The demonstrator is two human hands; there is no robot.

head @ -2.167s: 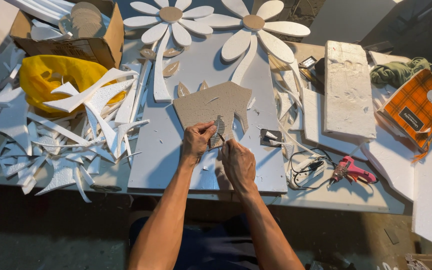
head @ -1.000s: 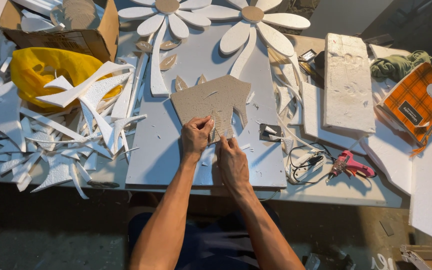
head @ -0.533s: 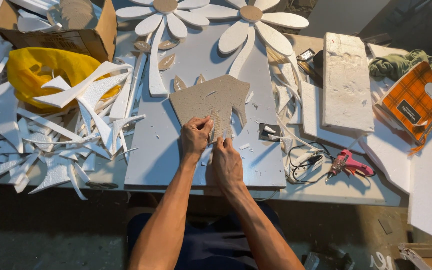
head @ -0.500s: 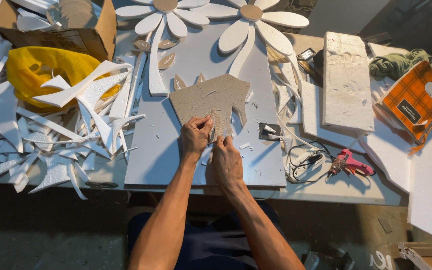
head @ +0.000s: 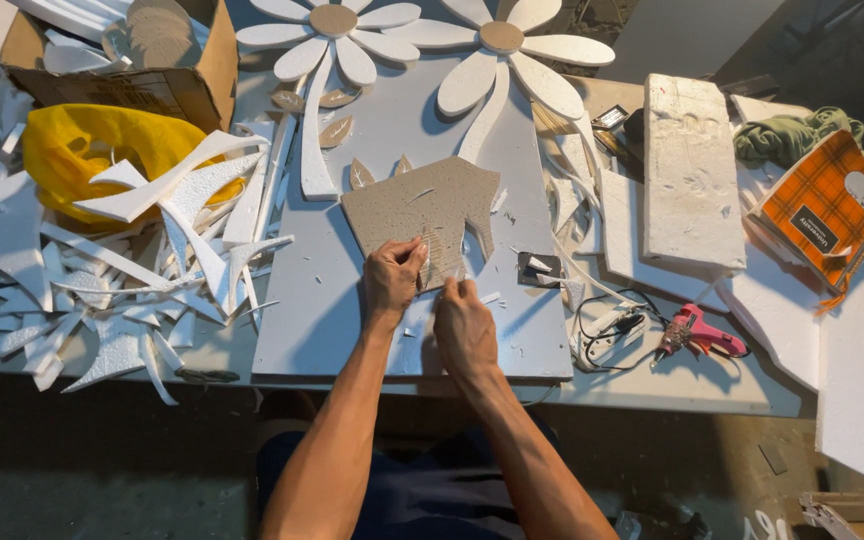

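Head view: both hands' fingers (head: 410, 256) pinch brown cardboard (head: 422, 205).

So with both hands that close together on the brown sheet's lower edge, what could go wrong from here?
The left hand pins the brown sheet right beside the right hand; if the right hand holds a blade, which I cannot tell, a slip could catch the left fingers. The sheet's narrow cut-out parts may tear if it shifts. The pink glue gun and its coiled cord lie close to the right forearm and could snag.
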